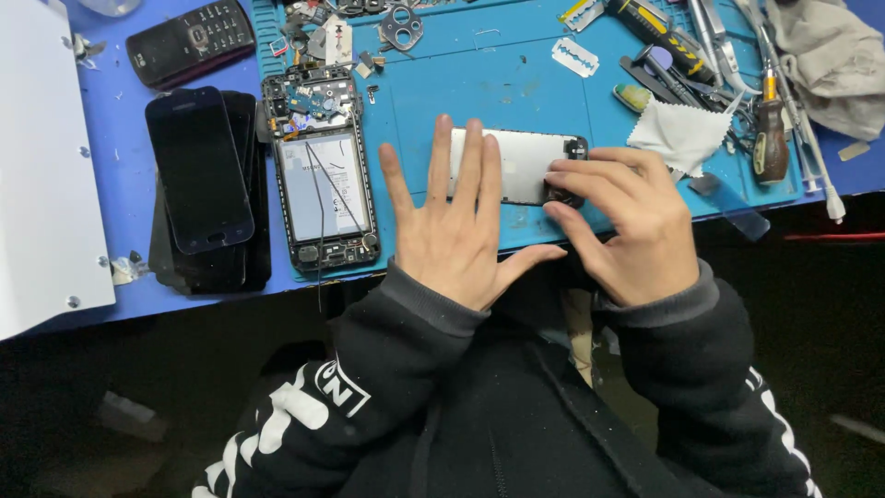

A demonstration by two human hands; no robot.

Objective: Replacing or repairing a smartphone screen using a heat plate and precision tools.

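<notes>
A phone screen panel (527, 162) lies back side up on the blue work mat (479, 83), near the front edge. My left hand (456, 226) lies flat on the panel's left end with its fingers spread. My right hand (631, 221) curls over the panel's right end, fingertips pressing on the dark corner (569, 189). Both hands touch the panel; neither lifts it.
An opened phone (323, 166) with its battery and board exposed lies to the left, beside stacked dark screens (198, 171). A keypad phone (192, 39) lies at the back left. Razor blades (575, 57), a white wipe (679, 135), screwdrivers (771, 129) and tweezers crowd the right.
</notes>
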